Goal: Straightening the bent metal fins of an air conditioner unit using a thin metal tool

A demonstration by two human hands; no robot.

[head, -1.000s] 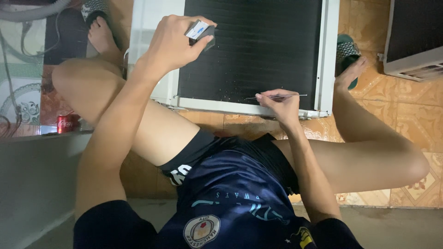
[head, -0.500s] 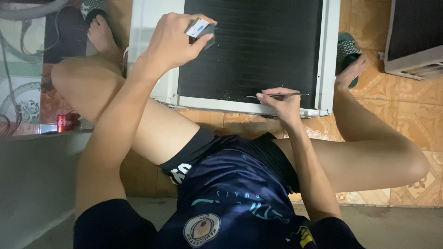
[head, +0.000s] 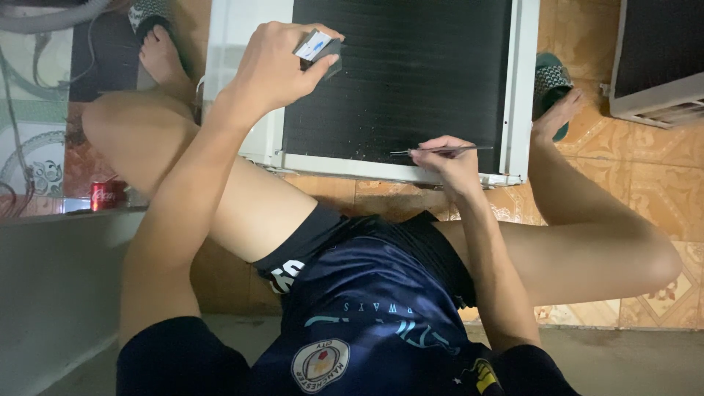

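Red and small, a drinks can (head: 107,195) is standing at the far left on a ledge, and next along the left hand (head: 275,67) is gripping a small dark block with a white and blue label (head: 319,50), fingers wrapped around it, over the upper left of the black finned panel (head: 400,73) lying in its white frame (head: 522,88) on the tiled floor. Further right, the right hand (head: 451,163) is pinching a thin metal pick (head: 440,150) flat against the panel's lower edge; judging by this, the fins are being worked over one row at a time, and the next stroke is calling for a light, steady touch along the rows.
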